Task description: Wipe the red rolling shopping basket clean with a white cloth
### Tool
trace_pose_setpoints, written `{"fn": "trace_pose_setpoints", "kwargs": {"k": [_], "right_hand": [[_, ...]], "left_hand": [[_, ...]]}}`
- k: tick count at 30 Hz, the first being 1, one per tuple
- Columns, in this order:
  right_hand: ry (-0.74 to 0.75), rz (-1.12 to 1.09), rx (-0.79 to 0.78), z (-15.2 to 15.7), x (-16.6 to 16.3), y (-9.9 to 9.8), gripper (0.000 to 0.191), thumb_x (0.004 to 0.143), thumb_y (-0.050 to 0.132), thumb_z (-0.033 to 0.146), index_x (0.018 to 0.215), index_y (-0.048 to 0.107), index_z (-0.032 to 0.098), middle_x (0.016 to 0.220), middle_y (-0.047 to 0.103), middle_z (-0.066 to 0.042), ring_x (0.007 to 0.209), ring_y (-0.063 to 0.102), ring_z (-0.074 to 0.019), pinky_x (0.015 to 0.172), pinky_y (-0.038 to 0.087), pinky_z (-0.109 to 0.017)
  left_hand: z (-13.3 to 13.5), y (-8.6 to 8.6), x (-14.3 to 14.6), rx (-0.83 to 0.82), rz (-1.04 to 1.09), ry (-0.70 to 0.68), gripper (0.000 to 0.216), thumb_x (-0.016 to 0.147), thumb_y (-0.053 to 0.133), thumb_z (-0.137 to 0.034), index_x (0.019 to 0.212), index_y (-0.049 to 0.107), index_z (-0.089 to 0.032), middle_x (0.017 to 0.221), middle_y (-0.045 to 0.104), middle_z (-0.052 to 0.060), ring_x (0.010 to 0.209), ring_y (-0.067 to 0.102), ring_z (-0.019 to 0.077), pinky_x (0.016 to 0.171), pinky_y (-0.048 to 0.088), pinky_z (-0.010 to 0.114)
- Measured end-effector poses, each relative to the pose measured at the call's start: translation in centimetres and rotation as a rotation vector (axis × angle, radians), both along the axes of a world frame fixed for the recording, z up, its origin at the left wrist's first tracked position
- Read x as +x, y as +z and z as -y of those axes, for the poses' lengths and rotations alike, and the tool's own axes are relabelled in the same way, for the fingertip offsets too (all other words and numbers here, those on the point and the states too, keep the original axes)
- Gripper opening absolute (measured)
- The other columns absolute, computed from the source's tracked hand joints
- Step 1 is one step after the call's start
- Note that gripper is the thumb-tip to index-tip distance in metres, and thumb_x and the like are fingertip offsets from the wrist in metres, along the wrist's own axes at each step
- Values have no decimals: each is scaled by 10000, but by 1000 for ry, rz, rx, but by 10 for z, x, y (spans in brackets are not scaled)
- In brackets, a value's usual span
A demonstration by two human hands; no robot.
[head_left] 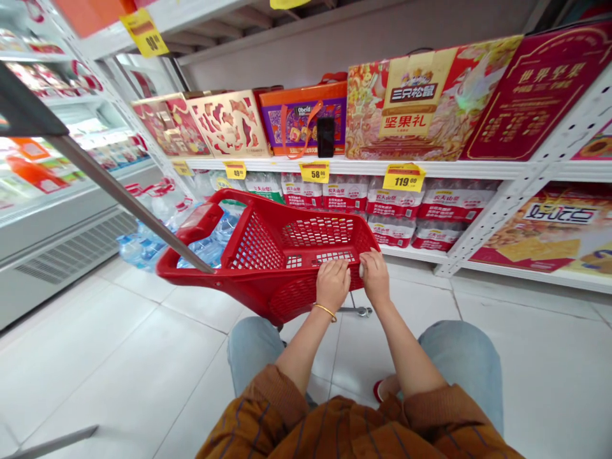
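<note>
Just ahead of the person's knees [461, 354], on the white tiled floor [109, 357], stands a red shopping cart [291, 290]. Its plastic basket has walls pierced with rows of small holes, a smooth rounded rim and a slotted bottom; a thick looped handle [198, 223] rises at the left end. The left hand [333, 285] lies over the near rim with fingers together and curled; the right hand [375, 275] is folded over the corner just beside it, fingers bent down on the edge. Both appear to grip only the rim, though the undersides of the fingers are hidden.

A grey pole [129, 207] slants down in front of the cart's left end, cutting across the room there. Beyond the far rim, near it, are packs of bottled water [392, 201] on the lowest shelf, with gift boxes [433, 105] above. Blue bottles [143, 245] sit behind the handle. Floor tiles stretch toward the cooler [71, 236] at left, and a strip runs along the shelf's foot at right.
</note>
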State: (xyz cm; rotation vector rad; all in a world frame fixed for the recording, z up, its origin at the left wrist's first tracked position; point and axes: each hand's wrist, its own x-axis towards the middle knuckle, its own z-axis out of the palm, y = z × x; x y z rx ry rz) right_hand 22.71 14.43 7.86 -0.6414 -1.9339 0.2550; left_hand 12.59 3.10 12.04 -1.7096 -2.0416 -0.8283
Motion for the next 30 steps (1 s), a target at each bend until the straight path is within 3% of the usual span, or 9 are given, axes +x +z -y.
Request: {"fn": "trace_pose_setpoints", "kwargs": {"k": [6, 11, 13, 18, 21, 24, 26, 30], "right_hand": [[-18, -141, -185, -11, 5, 14, 324, 979, 362, 348, 976, 646, 194, 995, 679, -94, 1065, 592, -218, 975, 471, -433], [-154, -279, -278, -12, -4, 24, 372, 991, 308, 376, 1181, 560, 179, 1088, 656, -116, 996, 601, -209, 887, 490, -393], [-123, -234, -259, -13, -10, 24, 393, 998, 274, 364, 1212, 548, 180, 1086, 655, -111, 999, 595, -207, 912, 475, -402], [22, -78, -155, -20, -10, 14, 354, 974, 366, 392, 1006, 668, 211, 993, 668, -77, 1021, 588, -213, 1038, 404, -470], [120, 69, -38, -25, 1, 9, 341, 957, 420, 371, 1166, 612, 182, 1244, 597, -119, 1246, 486, -244, 1085, 375, -502], [187, 221, 74, -31, 10, 8, 471, 892, 558, 358, 1308, 504, 143, 1406, 478, -157, 1391, 321, -287, 1120, 333, -541], [195, 256, 106, -34, 10, 8, 524, 843, 633, 310, 1317, 492, 135, 1405, 482, -165, 1404, 301, -293, 1125, 336, -536], [146, 157, 121, -39, 0, 4, 392, 843, 574, 137, 1235, 560, 128, 1319, 566, -154, 1395, 333, -256, 1125, 359, -497]], "left_hand": [[-13, 2, 2, -24, -13, -11, 333, 950, 398, -251, 1198, 603, -168, 1170, 681, 105, 1089, 612, 230, 979, 441, 440], [-22, 1, 3, -38, -21, -20, 353, 954, 384, -267, 1216, 594, -158, 1188, 673, 122, 1122, 602, 245, 981, 436, 460], [-24, 0, 3, -47, -28, -27, 356, 954, 380, -261, 1220, 590, -150, 1194, 670, 123, 1122, 601, 243, 985, 434, 458], [-30, 2, -3, -75, -47, -54, 352, 952, 380, -262, 1204, 601, -153, 1185, 674, 124, 1096, 613, 237, 967, 446, 447], [-34, 3, -8, -88, -52, -61, 350, 950, 377, -262, 1200, 602, -163, 1172, 680, 124, 1075, 623, 233, 949, 455, 443], [-38, 5, -12, -96, -56, -62, 348, 946, 382, -257, 1195, 604, -157, 1182, 675, 131, 1090, 618, 238, 959, 448, 451], [-41, 7, -14, -100, -62, -65, 345, 943, 386, -250, 1188, 608, -153, 1182, 675, 133, 1087, 621, 243, 956, 451, 452], [-43, 13, -17, -107, -76, -70, 342, 942, 384, -243, 1170, 620, -146, 1166, 684, 135, 1069, 633, 248, 946, 461, 452]]}}
